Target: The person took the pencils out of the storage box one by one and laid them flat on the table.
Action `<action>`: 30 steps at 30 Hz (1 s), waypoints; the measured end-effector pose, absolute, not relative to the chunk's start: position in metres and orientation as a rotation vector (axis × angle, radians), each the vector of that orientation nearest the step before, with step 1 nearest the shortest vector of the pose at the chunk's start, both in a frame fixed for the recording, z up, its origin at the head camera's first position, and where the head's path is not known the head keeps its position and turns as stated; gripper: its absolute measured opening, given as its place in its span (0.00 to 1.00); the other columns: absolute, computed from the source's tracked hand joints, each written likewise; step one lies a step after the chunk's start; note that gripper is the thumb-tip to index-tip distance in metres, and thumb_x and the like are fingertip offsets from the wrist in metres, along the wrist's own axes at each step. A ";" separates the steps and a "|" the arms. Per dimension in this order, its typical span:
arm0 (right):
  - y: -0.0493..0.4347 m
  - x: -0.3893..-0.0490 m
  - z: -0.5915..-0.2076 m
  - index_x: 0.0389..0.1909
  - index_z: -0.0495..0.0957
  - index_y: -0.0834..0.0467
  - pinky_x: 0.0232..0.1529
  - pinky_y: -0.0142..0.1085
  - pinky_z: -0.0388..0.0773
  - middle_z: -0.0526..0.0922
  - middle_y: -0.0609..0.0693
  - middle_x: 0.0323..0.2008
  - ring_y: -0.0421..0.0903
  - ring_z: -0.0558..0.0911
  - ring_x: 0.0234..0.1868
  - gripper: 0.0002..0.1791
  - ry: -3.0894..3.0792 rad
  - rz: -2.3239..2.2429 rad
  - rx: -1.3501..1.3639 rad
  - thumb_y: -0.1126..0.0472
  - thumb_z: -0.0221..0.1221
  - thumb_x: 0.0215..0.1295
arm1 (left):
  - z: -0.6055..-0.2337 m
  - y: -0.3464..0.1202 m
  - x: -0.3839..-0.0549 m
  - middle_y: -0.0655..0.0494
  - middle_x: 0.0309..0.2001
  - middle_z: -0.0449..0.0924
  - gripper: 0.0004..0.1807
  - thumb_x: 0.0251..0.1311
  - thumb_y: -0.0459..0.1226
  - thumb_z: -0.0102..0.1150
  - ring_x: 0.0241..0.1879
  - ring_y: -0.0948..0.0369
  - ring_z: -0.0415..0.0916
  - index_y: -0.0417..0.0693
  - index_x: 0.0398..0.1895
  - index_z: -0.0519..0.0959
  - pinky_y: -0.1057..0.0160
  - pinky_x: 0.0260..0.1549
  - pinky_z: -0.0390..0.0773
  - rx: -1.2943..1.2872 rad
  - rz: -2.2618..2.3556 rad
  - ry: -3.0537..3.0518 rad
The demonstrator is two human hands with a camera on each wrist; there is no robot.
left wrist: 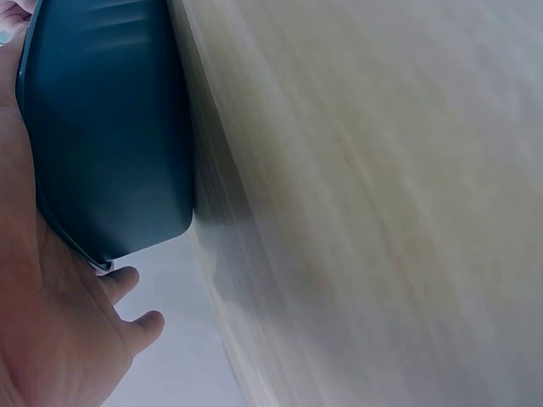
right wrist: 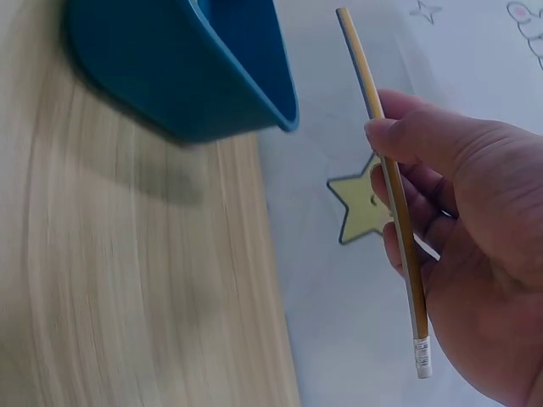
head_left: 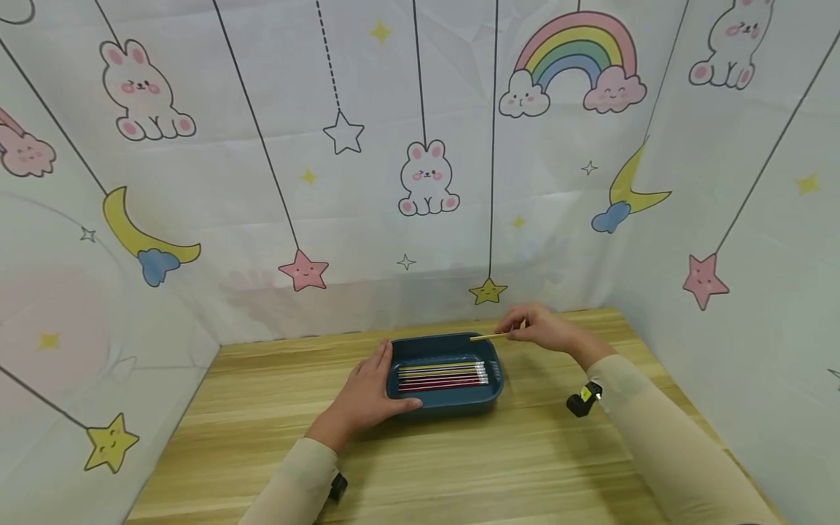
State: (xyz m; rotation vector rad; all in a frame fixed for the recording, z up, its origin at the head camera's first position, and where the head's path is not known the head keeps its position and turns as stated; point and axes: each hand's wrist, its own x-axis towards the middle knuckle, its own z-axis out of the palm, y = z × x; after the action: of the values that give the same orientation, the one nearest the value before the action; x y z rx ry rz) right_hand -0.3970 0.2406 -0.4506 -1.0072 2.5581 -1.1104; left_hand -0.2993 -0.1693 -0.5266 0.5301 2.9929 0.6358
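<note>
A dark blue rectangular bin (head_left: 433, 410) stands on the table with several pencils (head_left: 441, 375) lying side by side in it, yellow, dark and red, their white eraser ends to the right. At the bin's left end is my left hand (head_left: 367, 390), its thumb stretched along the front rim and its fingers laid straight against the left side. My right hand (head_left: 541, 329) pinches a yellow pencil (right wrist: 394, 182) between thumb and fingers. This pencil's eraser end lies by the palm, while its other end reaches over the bin's back right corner.
The wood-grain table (head_left: 262, 415) extends around the bin. Behind it and at both sides hang white sheets (head_left: 367, 226) printed with rabbits, stars and moons. A small black device (head_left: 584, 399) is worn on the right wrist.
</note>
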 end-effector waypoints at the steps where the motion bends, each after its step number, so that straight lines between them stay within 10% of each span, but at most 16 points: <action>1: 0.243 -0.398 -0.451 0.54 0.93 0.58 0.47 0.44 0.84 0.89 0.53 0.54 0.49 0.86 0.49 0.11 2.566 -1.111 -1.008 0.68 0.65 0.79 | -0.526 -0.169 -0.299 0.44 0.91 0.41 0.76 0.58 0.79 0.65 0.88 0.42 0.48 0.42 0.92 0.41 0.34 0.82 0.52 0.534 0.645 2.993; 30: 0.280 -0.419 -0.465 0.54 0.91 0.64 0.55 0.48 0.83 0.90 0.59 0.54 0.57 0.85 0.55 0.11 2.683 -1.095 -0.830 0.72 0.65 0.78 | -0.526 -0.169 -0.299 0.44 0.91 0.40 0.76 0.59 0.79 0.65 0.88 0.42 0.47 0.42 0.92 0.41 0.33 0.82 0.51 0.538 0.664 2.991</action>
State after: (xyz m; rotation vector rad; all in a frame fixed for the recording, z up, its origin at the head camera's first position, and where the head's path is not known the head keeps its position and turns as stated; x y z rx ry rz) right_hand -0.4191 0.2805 -0.4648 -0.8298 2.6825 -1.0953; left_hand -0.2993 -0.1692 -0.5258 0.5381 2.9909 0.6643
